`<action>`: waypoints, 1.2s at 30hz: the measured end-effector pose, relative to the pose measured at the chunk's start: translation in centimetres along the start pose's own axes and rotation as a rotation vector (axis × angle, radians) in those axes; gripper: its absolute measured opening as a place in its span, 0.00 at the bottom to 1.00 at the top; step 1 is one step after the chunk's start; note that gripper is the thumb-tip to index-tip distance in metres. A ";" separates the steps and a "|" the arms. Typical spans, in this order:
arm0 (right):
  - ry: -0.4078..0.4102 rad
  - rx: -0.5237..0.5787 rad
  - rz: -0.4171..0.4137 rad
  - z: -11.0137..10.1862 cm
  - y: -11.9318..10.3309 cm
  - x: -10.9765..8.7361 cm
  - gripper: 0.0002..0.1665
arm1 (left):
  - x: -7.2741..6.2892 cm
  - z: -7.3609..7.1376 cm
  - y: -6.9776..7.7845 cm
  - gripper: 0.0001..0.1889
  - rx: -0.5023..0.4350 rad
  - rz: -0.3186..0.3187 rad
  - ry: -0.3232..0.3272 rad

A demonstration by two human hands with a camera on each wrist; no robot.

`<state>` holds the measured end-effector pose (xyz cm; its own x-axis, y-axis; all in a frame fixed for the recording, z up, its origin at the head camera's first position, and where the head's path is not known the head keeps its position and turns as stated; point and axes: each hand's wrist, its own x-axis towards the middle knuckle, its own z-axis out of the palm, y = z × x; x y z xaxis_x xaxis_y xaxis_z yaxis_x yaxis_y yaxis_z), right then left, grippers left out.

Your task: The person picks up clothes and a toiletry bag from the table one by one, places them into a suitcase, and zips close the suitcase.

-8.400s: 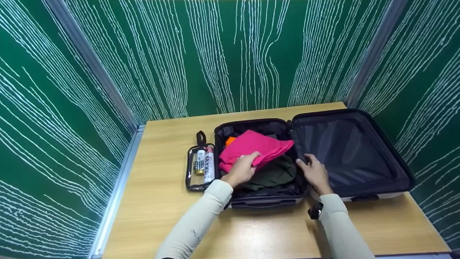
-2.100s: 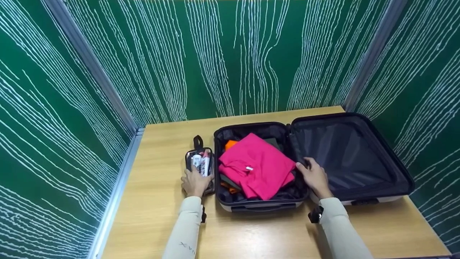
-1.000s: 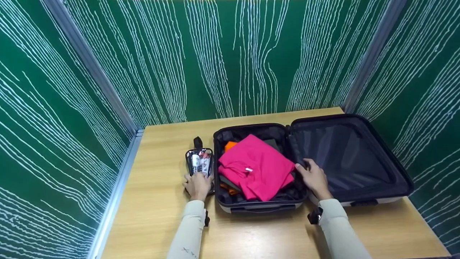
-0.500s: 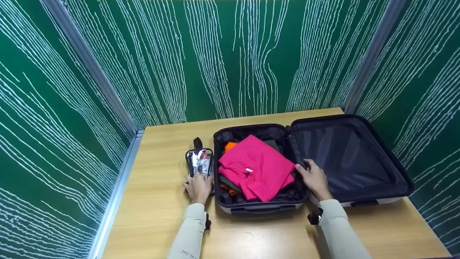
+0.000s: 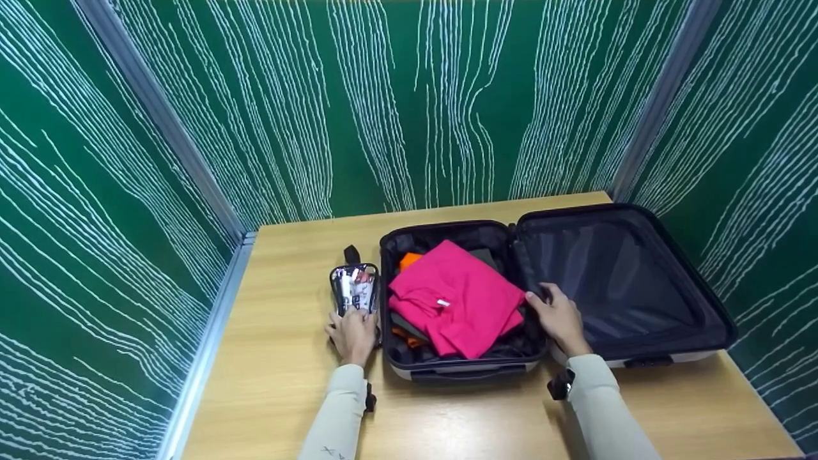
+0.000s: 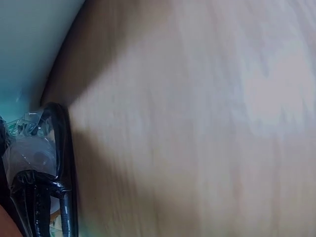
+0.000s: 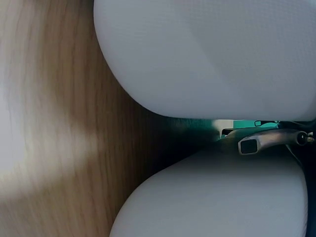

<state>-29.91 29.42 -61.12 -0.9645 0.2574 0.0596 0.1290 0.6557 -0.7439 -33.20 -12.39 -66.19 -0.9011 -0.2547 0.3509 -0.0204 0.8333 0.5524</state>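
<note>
My left hand (image 5: 354, 332) grips the near end of a clear toiletry bag (image 5: 355, 287) with black trim, just left of the suitcase. Several bottles or tubes show through its glossy top. In the left wrist view, the black zipper edge of the bag (image 6: 61, 148) appears at lower left. My right hand (image 5: 562, 318) holds the inner edge of the suitcase lid, near the hinge side. The suitcase (image 5: 470, 370) lies open. A folded pink shirt (image 5: 457, 294) lies on top inside it, with dark green and orange cloth (image 5: 409, 259) partly hidden underneath.
The black-lined suitcase lid (image 5: 613, 275) lies folded out to the right. In the right wrist view, two pale shell halves (image 7: 212, 54) and a metal zipper pull (image 7: 261, 141) show. Green patterned panels (image 5: 370, 102) enclose the wooden table (image 5: 287, 383).
Since the earliest frame, my left hand has let go of the pink shirt, now spread in the suitcase, and taken hold of the toiletry bag. My right hand stays at the lid's edge.
</note>
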 end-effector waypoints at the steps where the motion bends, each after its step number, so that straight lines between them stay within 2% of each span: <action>1: 0.000 -0.001 -0.001 0.0 0.0 0.0 0.36 | 0.0 0.0 0.0 0.11 -0.004 0.004 0.006; 8: -0.033 -0.015 0.011 -0.4 -0.2 -0.1 0.38 | -0.3 -0.1 0.0 0.16 0.005 0.038 0.045; 19: -0.020 -0.012 0.002 -0.2 -0.2 -0.1 0.38 | -0.1 -0.3 -0.1 0.16 -0.019 0.032 0.056; 29: -0.016 -0.006 0.013 -0.2 -0.3 0.0 0.37 | 0.6 -1.5 0.2 0.18 -0.068 0.008 0.056; 36: -0.016 -0.011 0.006 -0.4 -0.2 0.0 0.37 | 1.3 -2.4 0.9 0.19 -0.094 0.022 0.065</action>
<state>-29.89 29.59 -60.72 -0.9672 0.2500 0.0439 0.1377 0.6619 -0.7369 -33.35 -13.17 -63.40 -0.8707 -0.2707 0.4105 0.0428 0.7899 0.6117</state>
